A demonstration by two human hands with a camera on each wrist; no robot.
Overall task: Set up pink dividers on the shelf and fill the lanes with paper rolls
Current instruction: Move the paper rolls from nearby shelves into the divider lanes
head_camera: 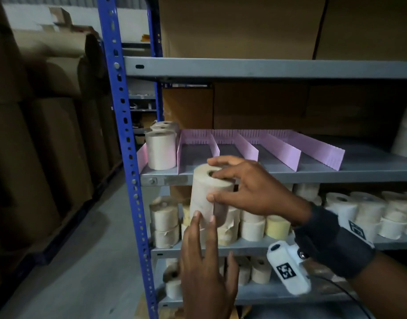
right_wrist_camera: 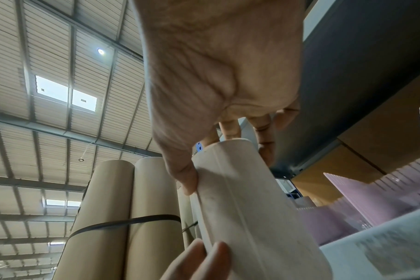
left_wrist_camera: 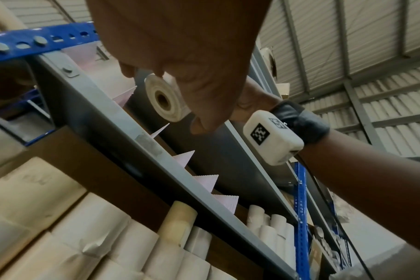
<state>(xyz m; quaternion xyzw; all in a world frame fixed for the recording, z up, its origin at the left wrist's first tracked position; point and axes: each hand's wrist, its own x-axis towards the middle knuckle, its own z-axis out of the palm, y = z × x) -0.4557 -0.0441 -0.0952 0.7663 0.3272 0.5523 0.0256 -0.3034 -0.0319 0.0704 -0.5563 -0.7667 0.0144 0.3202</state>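
A beige paper roll (head_camera: 204,192) is held upright in the air just in front of the grey shelf edge (head_camera: 289,174). My right hand (head_camera: 217,180) grips it, fingers over its top and thumb (right_wrist_camera: 182,176) on its side. My left hand (head_camera: 204,226) is below, its straight fingers touching the roll's lower part. Pink dividers (head_camera: 280,150) stand on that shelf and form several lanes. The leftmost lane holds a few rolls (head_camera: 162,149); the other lanes hold nothing. The left wrist view shows the held roll (left_wrist_camera: 165,98) from below, core hole visible.
A blue perforated upright (head_camera: 126,134) stands at the rack's left. Lower shelves carry many stacked rolls (head_camera: 253,229). Cardboard boxes (head_camera: 243,26) fill the shelf above. Large brown wrapped rolls (head_camera: 48,134) line the aisle at left. More pale rolls (head_camera: 404,134) sit at the divider shelf's right end.
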